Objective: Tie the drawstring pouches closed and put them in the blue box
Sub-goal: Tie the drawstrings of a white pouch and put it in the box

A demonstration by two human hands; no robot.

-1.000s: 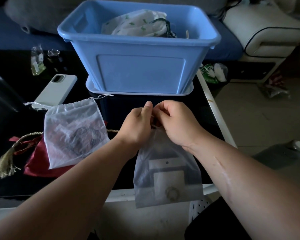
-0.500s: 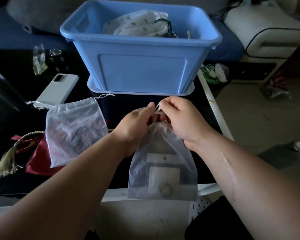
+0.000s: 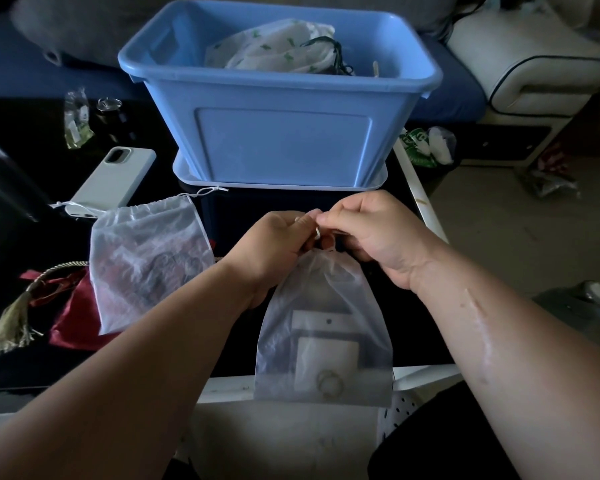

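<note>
A person holds a see-through drawstring pouch [image 3: 323,323] in the air over the near edge of a dark table [image 3: 21,358], in front of a blue box [image 3: 284,143]. The left hand [image 3: 274,244] and right hand [image 3: 371,237] meet at the pouch's gathered neck, each grip pinching the thin white cord [image 3: 317,232], where a small loop shows between the fingertips. The main risk appears to be the fine cord slipping from the fingertips before the knot tightens, which would let the neck open again. The pouch hangs only by that cord, so a lost pinch could also drop it past the table edge. A second see-through pouch [image 3: 146,265] lies on the table to the left, on top of a red pouch [image 3: 73,323], both not yet boxed. A white patterned pouch [image 3: 274,43] already sits inside the box. Compared with a second ago, the neck looks drawn into a narrower bunch, the pouch hangs slightly higher, and the fingertips have closed in on the loop.
</note>
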